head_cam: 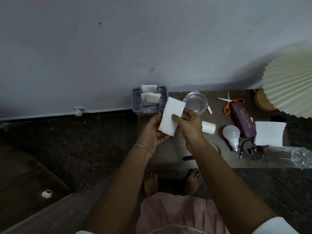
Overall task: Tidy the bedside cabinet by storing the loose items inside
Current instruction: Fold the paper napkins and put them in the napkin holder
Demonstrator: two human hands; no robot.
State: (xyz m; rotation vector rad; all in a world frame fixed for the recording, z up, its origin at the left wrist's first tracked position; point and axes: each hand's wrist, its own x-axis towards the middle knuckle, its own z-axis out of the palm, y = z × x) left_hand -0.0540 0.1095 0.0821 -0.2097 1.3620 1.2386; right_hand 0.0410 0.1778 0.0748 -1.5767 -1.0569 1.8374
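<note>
1. Dim room, grey wall behind, dark brown bedside cabinet surface (216,149) still cluttered.
2. Far left, a grey organiser (148,105) with tissues in it sits at the surface's edge.
3. Your left hand (152,132) cups the folded white tissue (172,115) from below; your right hand (187,122) pinches it, thumb on top.
4. Further right: glass ashtray (195,102), scissors (227,103), bulb (232,135), purple case (243,120), another tissue (270,133).
5. Risk, I'd guess: a reaching sleeve nudges the bulb and it rolls off.
</note>
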